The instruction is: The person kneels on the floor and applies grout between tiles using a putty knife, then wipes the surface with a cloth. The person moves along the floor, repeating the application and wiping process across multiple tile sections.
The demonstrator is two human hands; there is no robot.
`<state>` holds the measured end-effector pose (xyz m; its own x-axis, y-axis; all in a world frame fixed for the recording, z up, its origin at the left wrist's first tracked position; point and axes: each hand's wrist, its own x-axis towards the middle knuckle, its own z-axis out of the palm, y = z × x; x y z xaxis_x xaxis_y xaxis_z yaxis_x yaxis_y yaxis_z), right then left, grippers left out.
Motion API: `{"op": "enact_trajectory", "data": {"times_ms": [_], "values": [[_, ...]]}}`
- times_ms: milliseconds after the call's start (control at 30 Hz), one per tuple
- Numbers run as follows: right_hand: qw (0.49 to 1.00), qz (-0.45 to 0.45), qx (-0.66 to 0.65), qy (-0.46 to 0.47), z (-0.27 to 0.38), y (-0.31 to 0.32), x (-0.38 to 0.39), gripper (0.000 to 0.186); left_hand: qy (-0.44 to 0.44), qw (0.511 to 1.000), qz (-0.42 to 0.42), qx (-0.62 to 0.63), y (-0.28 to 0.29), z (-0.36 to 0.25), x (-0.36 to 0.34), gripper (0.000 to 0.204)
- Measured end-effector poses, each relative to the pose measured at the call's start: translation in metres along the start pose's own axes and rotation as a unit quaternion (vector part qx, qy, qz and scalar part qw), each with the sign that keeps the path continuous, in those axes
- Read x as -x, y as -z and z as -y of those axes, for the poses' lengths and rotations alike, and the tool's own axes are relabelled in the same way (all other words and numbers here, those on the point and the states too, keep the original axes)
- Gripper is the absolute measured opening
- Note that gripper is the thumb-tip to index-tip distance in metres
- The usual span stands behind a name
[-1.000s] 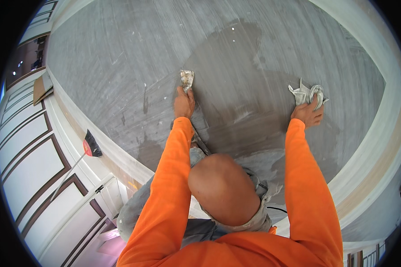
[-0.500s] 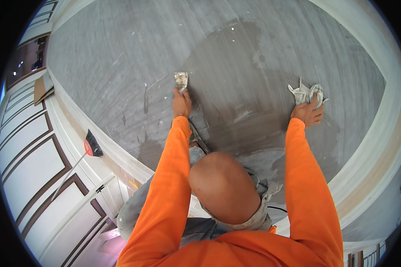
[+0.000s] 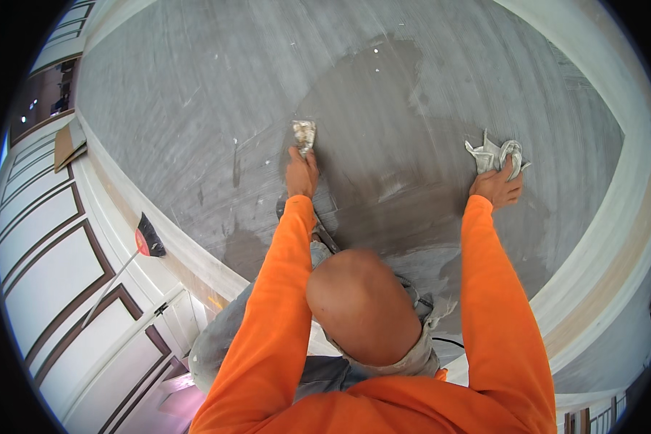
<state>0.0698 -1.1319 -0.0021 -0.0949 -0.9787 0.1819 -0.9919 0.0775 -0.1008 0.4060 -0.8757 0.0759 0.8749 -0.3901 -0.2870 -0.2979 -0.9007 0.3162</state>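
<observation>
My left hand (image 3: 303,173) is closed round the handle of a putty knife (image 3: 304,135), whose wide blade is smeared with white and brown residue. The blade points away from me, over the left border of a darker, damp-looking patch on the grey floor (image 3: 195,108). To the right, my right hand (image 3: 496,186) grips a crumpled whitish rag (image 3: 493,155) and presses it to the floor. The knife's handle is mostly hidden by my fingers. Both arms wear orange sleeves, and my bent bare knee (image 3: 365,307) rises between them.
White panelled doors with brown trim (image 3: 58,253) stand along the left. A broom (image 3: 150,237) leans there, near some brown boards (image 3: 69,145). Pale borders (image 3: 586,311) edge the floor on both sides. Two small white specks lie on the damp patch.
My left hand has shifted slightly to the right and a little nearer with the putty knife. My right hand and the rag have barely moved.
</observation>
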Motion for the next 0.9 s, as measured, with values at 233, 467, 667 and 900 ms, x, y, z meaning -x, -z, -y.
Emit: {"op": "enact_trajectory", "data": {"times_ms": [233,467,667,900], "values": [[0.999,-0.022,0.024,0.01,-0.005,-0.007,-0.001,0.056,-0.031,0.993,0.108,0.048,-0.032,-0.049,0.049,0.036],[1.0,-0.021,0.01,0.015,-0.004,-0.005,0.0,0.056,-0.051,0.992,0.113,0.026,-0.022,-0.048,0.058,0.035],[1.0,-0.006,-0.005,0.01,0.0,0.0,0.002,0.054,-0.047,0.994,0.092,0.026,-0.028,-0.039,0.059,0.036],[1.0,-0.016,-0.003,0.009,-0.002,-0.003,0.001,0.054,-0.007,0.992,0.115,0.045,-0.029,-0.05,0.06,0.039]]}}
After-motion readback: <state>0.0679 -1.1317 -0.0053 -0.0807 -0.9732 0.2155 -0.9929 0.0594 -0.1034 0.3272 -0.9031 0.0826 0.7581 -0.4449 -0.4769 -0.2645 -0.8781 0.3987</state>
